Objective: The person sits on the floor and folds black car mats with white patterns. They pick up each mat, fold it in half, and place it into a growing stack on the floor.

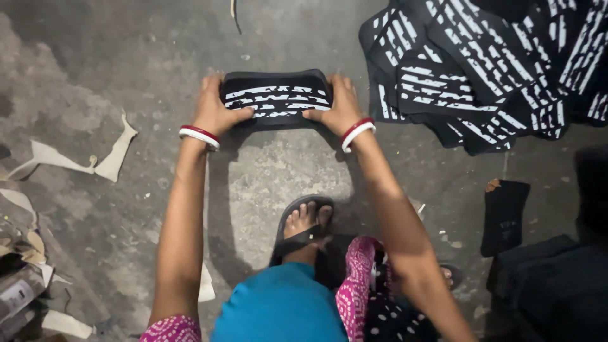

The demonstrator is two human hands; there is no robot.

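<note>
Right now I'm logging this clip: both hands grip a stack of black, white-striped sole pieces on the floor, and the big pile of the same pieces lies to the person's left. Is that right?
Not quite. The head view shows the pile to the person's right, not left. The rest holds: the left hand and right hand grip the ends of the stack on the floor.

Single head-worn view, looking steeply down, close over outstretched arms, concrete floor [95,76]

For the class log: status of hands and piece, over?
Left hand and right hand grip stack of black patterned pieces on floor. Nothing blocking.
</note>
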